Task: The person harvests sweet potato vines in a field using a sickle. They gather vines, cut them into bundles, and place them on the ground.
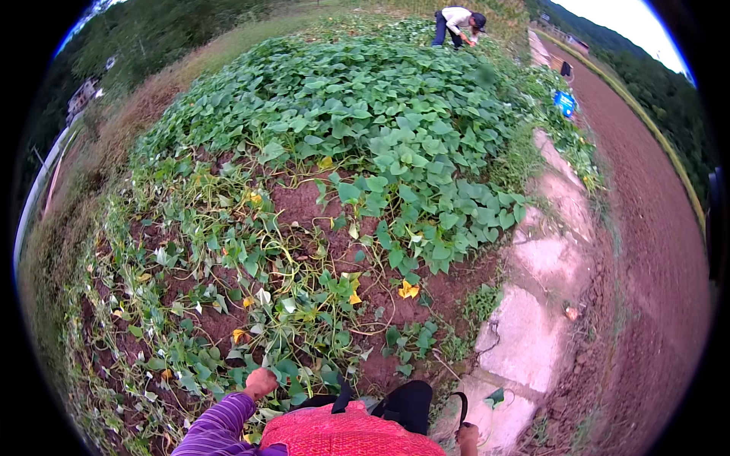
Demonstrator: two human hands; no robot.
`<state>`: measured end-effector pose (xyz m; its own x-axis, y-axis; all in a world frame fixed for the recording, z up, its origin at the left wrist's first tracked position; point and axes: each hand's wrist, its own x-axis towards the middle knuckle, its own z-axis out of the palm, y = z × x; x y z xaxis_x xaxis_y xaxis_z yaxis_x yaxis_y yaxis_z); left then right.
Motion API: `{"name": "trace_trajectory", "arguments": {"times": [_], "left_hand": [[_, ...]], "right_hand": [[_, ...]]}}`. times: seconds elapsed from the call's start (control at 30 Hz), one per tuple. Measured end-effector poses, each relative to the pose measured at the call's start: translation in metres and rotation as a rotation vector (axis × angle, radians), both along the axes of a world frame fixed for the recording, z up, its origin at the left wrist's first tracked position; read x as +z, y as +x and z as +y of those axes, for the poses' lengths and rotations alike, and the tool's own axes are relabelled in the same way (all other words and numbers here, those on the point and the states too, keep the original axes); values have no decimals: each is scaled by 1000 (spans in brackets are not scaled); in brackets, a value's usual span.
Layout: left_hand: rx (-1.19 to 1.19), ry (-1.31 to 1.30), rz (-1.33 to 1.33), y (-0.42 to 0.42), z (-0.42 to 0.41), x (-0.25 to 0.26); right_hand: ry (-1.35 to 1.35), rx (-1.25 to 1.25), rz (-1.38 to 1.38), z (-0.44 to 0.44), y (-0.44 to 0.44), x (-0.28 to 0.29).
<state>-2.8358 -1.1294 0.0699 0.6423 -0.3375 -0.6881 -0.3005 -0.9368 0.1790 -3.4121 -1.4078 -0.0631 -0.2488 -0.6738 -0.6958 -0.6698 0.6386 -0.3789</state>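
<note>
My right hand (468, 434), low at the right, is closed on a sickle (462, 406) whose dark curved blade points up over the stone path. A stem with one green leaf (495, 397) hangs beside it. My left hand (262, 382) is held low among cut-looking, tangled vines (285, 336) with heart-shaped leaves. Its fingers look curled, but whether a vine is in them cannot be made out. Ahead, a dense bed of upright green leafy vines (342, 97), likely sweet potato, covers the ground beyond the tangle.
Pale stone slabs (516, 336) form a path along the right, with tilled brown soil (644, 256) beyond. A person (456, 24) bends over at the far end of the bed. A blue container or bag (565, 104) lies by the path. Dry grass (108, 154) borders the left.
</note>
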Motion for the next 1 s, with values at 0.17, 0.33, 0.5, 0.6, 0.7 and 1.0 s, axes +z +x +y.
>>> {"name": "trace_trajectory", "arguments": {"times": [0.17, 0.33, 0.5, 0.6, 0.7, 1.0], "left_hand": [[168, -41, -42, -15, -47, -6], [262, -265, -66, 0, -159, -9], [223, -173, 32, 20, -270, 4], [304, -313, -44, 35, -289, -10], [428, -233, -54, 41, -298, 6], [325, -316, -33, 30, -350, -9]], "right_hand": [[121, 300, -57, -64, 61, 14], [229, 521, -59, -166, 132, 2], [166, 634, -19, -302, 177, 5], [91, 516, -168, -377, 206, 15], [-35, 466, -388, -412, 290, 112], [-420, 445, -562, -425, 322, 165]]}}
